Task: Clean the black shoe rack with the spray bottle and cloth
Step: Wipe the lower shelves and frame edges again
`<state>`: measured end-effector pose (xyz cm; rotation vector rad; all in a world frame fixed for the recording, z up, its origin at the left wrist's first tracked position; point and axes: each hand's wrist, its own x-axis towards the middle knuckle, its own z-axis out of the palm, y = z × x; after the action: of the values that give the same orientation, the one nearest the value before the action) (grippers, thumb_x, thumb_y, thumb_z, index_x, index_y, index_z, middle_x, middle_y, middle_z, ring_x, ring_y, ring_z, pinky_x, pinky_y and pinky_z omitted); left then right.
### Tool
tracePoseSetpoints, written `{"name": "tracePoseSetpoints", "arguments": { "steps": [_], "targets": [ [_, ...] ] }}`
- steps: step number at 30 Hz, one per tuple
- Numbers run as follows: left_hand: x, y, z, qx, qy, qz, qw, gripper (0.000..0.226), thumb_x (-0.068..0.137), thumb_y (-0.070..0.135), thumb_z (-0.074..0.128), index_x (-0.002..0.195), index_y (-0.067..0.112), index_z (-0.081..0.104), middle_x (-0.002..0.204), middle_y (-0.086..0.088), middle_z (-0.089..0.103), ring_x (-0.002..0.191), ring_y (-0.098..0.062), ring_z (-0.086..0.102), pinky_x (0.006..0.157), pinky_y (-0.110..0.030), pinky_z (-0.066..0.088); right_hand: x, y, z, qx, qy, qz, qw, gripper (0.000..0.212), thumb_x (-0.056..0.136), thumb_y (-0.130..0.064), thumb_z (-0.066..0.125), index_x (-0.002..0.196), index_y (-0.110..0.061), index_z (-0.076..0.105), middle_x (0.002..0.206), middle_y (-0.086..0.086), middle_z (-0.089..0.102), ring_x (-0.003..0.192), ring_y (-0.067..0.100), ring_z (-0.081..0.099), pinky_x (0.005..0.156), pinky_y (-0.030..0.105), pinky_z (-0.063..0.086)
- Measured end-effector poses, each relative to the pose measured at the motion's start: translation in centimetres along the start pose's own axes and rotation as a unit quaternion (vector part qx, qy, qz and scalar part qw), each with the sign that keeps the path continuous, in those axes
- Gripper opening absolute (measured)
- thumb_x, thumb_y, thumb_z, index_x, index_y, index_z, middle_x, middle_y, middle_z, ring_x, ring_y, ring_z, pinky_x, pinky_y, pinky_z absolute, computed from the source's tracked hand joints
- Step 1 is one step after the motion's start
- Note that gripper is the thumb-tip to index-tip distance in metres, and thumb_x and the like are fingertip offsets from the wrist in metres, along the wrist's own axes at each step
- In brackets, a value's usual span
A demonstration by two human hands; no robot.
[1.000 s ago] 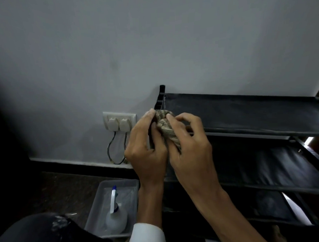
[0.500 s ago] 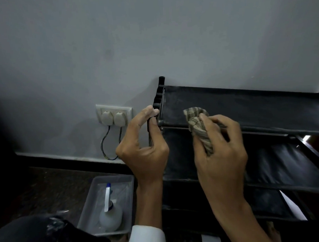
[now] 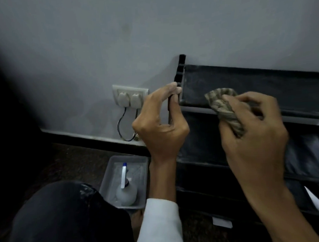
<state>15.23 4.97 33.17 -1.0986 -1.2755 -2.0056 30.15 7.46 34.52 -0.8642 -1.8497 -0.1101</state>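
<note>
The black shoe rack [image 3: 263, 83] stands against the grey wall, with several fabric shelves. My left hand [image 3: 162, 124] grips the rack's front left post just below the top shelf. My right hand [image 3: 252, 135] holds a bunched brown checked cloth [image 3: 222, 105], which lies against the front edge of the top shelf. A white spray bottle [image 3: 126, 192] with a blue and white nozzle lies in a grey tray [image 3: 139, 169] on the floor, left of the rack.
A white wall socket [image 3: 129, 95] with two plugs and black cables sits left of the rack. My dark-clothed knee [image 3: 64, 216] fills the lower left. Dark speckled floor runs along the black skirting board. White paper scraps [image 3: 222, 222] lie under the rack.
My right hand carried the cloth away from the left post and to the right along the top shelf's front edge. My left hand kept its grip on the post.
</note>
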Motion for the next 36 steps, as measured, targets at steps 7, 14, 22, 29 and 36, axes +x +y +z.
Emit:
{"name": "tracePoseSetpoints", "arguments": {
  "steps": [7,14,22,29,36],
  "targets": [
    [-0.1,0.1,-0.5,0.056,0.002,0.051,0.997,0.013,0.086,-0.008,0.067,0.092,0.0,0.074,0.093,-0.003,0.075,0.087,-0.012,0.071,0.08,-0.023,0.055,0.2,-3.8,2.2,0.045,-0.042,-0.017,0.998,0.037,0.084,-0.003,0.073,0.12,-0.005,0.07,0.119,0.014,0.058,0.097,0.031,0.062,0.085,0.037,0.056],
    [-0.1,0.2,-0.3,0.039,-0.002,0.035,0.999,0.009,0.087,-0.007,0.067,0.092,-0.003,0.072,0.093,-0.006,0.074,0.089,-0.015,0.072,0.079,-0.029,0.057,0.0,-0.4,-0.2,0.006,-0.019,0.0,1.0,0.04,0.081,-0.004,0.072,0.121,-0.007,0.07,0.122,0.011,0.057,0.102,0.029,0.062,0.092,0.031,0.052],
    [1.0,0.1,-1.3,0.005,-0.068,0.006,0.998,0.004,0.087,-0.001,0.069,0.09,-0.001,0.072,0.095,-0.004,0.075,0.093,-0.013,0.073,0.078,-0.039,0.06,0.2,-2.6,0.7,0.012,-0.032,0.027,0.999,0.036,0.082,-0.007,0.074,0.118,-0.006,0.071,0.119,0.01,0.058,0.1,0.028,0.063,0.089,0.031,0.056],
    [0.9,0.5,-1.2,0.057,-0.043,-0.004,0.997,0.007,0.091,0.007,0.068,0.092,0.003,0.073,0.095,-0.001,0.075,0.09,-0.011,0.072,0.074,-0.038,0.059,0.8,-4.2,1.8,0.001,-0.076,-0.042,0.996,0.034,0.088,-0.009,0.069,0.121,-0.012,0.069,0.122,0.009,0.058,0.101,0.028,0.058,0.069,0.038,0.06],
    [1.2,1.2,-0.8,0.081,-0.043,0.019,0.996,0.006,0.089,0.005,0.068,0.091,0.003,0.074,0.094,0.001,0.075,0.088,-0.009,0.072,0.075,-0.031,0.059,-0.2,5.3,-4.2,-0.055,0.018,0.027,0.998,0.042,0.078,0.001,0.071,0.119,-0.009,0.071,0.12,0.013,0.057,0.102,0.034,0.061,0.095,0.038,0.051]
  ]
}}
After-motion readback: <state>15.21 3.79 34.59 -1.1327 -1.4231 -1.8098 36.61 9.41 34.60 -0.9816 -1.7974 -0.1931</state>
